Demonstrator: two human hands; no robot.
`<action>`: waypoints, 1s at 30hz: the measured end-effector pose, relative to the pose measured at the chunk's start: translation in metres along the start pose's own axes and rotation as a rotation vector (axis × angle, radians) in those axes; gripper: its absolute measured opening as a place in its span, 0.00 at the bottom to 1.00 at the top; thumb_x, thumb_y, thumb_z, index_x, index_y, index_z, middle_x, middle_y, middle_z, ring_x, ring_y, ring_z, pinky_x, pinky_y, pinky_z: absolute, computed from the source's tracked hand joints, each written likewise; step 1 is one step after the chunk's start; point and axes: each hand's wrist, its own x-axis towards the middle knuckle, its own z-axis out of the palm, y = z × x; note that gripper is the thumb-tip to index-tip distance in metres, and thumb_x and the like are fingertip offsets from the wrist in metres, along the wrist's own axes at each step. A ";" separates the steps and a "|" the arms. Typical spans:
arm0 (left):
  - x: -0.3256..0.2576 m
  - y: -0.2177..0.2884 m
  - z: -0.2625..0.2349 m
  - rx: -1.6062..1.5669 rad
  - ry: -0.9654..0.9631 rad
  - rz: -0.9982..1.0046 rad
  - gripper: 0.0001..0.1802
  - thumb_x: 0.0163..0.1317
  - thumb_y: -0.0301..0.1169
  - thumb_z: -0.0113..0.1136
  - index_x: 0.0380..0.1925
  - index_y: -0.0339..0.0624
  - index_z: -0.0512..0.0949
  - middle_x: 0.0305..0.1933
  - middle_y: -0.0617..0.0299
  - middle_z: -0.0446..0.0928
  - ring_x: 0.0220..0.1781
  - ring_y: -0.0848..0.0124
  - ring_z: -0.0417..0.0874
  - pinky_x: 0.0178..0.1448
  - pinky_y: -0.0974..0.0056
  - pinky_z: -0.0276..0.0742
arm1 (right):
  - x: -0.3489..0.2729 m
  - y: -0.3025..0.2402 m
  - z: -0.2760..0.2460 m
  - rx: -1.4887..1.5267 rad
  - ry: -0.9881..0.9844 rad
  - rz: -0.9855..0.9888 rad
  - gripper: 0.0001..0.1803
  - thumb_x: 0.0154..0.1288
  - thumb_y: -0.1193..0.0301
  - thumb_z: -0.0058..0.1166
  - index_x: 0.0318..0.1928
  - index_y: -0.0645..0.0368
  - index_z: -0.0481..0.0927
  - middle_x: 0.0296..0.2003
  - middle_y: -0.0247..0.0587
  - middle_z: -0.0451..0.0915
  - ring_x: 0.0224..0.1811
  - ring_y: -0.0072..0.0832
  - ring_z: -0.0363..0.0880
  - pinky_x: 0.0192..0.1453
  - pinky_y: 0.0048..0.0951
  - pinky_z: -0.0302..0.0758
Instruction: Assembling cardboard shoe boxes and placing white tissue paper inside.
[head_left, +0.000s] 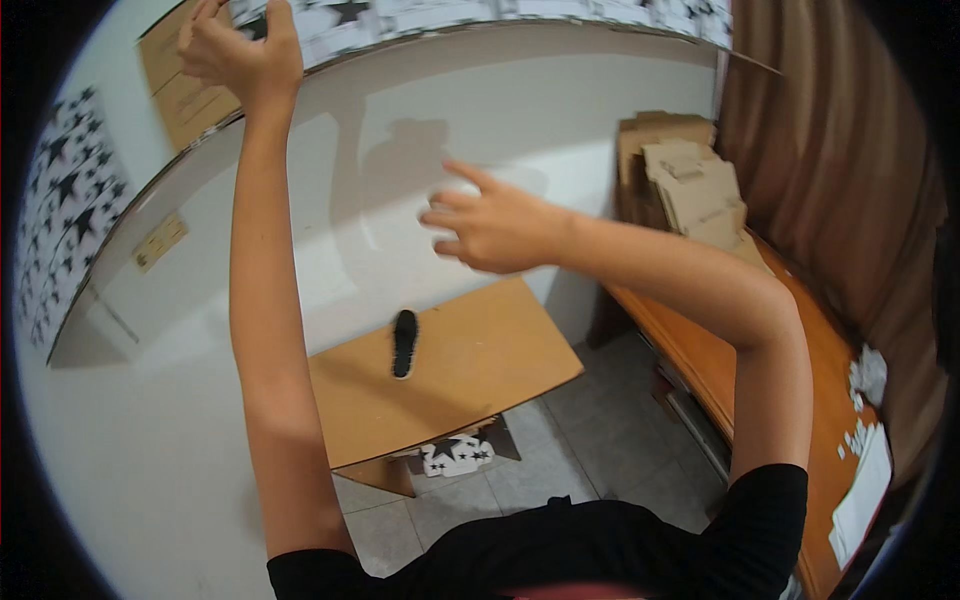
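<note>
My left hand [245, 55] is raised high at the upper left, in front of a shelf edge with star-patterned covering. Its thumb stands apart from the partly curled fingers, with nothing seen between them; the top of the hand is cut off by the picture's edge. Held in mid-air over the table, my right hand [495, 225] is empty, its slightly blurred fingers spread toward the left. Below it, a long narrow black thing [404, 343] with a pale edge, shaped like a shoe insole, lies on the small brown table [480, 350].
Flattened cardboard pieces [695, 190] are piled on the orange-brown desk [690, 335] at the right, before a brown curtain [830, 150]. White scraps and a white sheet [862, 495] lie farther along it. Under the small table sits a star-patterned item [458, 455]. A socket plate [160, 243] is on the left wall.
</note>
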 end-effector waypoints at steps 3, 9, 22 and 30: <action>-0.040 0.098 0.006 -0.204 -0.017 -0.155 0.21 0.53 0.37 0.61 0.45 0.41 0.70 0.50 0.58 0.69 0.57 0.62 0.62 0.60 0.55 0.54 | -0.100 -0.026 -0.013 0.112 -0.259 0.108 0.08 0.49 0.66 0.52 0.29 0.51 0.81 0.40 0.35 0.73 0.50 0.31 0.67 0.67 0.51 0.52; -0.195 0.311 0.011 -0.620 -0.391 -0.774 0.15 0.52 0.34 0.59 0.39 0.45 0.71 0.48 0.59 0.69 0.55 0.61 0.64 0.62 0.56 0.50 | -0.304 -0.065 -0.058 0.341 -0.701 0.796 0.19 0.52 0.56 0.57 0.41 0.53 0.79 0.43 0.39 0.72 0.52 0.38 0.66 0.62 0.52 0.56; -0.406 0.648 -0.049 -1.018 -2.511 -0.649 0.44 0.51 0.58 0.57 0.63 0.46 0.58 0.68 0.43 0.45 0.70 0.49 0.46 0.68 0.53 0.51 | -0.589 -0.239 -0.058 0.591 -1.121 2.025 0.37 0.51 0.51 0.58 0.57 0.61 0.67 0.52 0.58 0.69 0.60 0.50 0.61 0.61 0.44 0.62; -0.505 0.698 0.003 -1.137 -2.335 -1.919 0.36 0.57 0.47 0.55 0.63 0.44 0.57 0.62 0.55 0.62 0.64 0.62 0.61 0.63 0.52 0.58 | -0.599 -0.251 -0.027 0.442 -0.833 2.195 0.36 0.47 0.58 0.63 0.57 0.55 0.65 0.60 0.56 0.55 0.62 0.54 0.54 0.63 0.48 0.57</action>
